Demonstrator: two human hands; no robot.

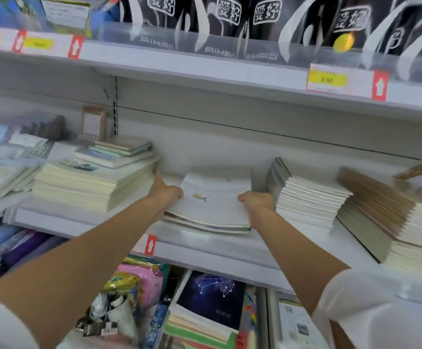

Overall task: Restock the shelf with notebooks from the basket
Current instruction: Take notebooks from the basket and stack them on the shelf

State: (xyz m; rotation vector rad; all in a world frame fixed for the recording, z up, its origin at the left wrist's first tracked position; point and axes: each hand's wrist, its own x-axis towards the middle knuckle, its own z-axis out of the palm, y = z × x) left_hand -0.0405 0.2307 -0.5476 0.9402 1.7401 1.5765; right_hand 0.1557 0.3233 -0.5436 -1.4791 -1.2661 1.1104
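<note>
A small stack of pale notebooks (212, 205) with a tiny orange mark on the top cover lies on the white middle shelf (205, 250), between two taller piles. My left hand (166, 193) grips the stack's left edge, one finger pointing toward the back. My right hand (256, 201) grips its right edge, thumb on top. Both arms reach forward from the bottom of the view. The basket is out of sight.
A tall cream notebook pile (91, 187) stands left of the stack, another white pile (305, 197) right of it, then a leaning brown-covered pile (381, 212). The upper shelf holds black bags and a price tag (327, 79). Below sits a starry-cover notebook stack (210, 298).
</note>
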